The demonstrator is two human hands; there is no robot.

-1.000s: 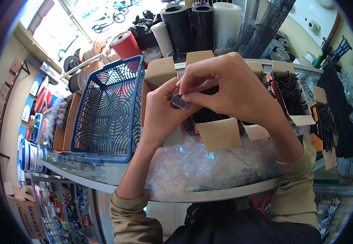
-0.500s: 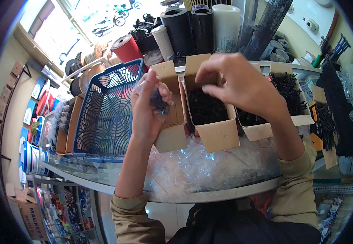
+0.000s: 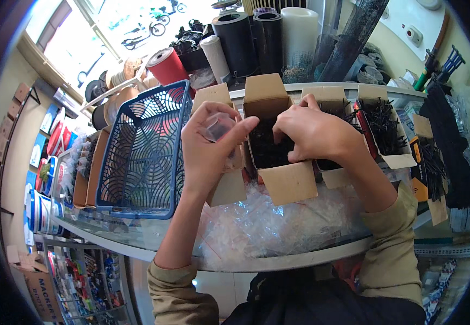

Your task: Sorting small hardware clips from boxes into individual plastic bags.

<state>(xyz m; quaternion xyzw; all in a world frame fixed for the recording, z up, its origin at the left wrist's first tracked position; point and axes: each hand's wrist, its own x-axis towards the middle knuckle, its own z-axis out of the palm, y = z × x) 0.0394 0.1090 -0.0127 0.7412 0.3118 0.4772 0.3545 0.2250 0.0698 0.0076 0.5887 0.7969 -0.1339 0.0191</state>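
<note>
Two hands [image 3: 205,149] [image 3: 324,130], one blue basket [image 3: 140,213]
Four cardboard boxes [image 3: 288,183] between basket and orange-black carton [image 3: 419,188]; one red roll [image 3: 167,68]

Creased khaki sleeves [image 3: 395,244], black clothing [image 3: 324,303]

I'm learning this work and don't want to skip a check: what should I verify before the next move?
1. Left hand holding the small clear plastic bag: ok.
2. Bag's mouth open: cannot tell.
3. Right hand at the open cardboard box of small black pieces: ok.
4. Front flap folded outward: ok.
5. Piece between right fingertips: cannot tell.
6. Clear plastic bag pile in front of the box: ok.
</note>
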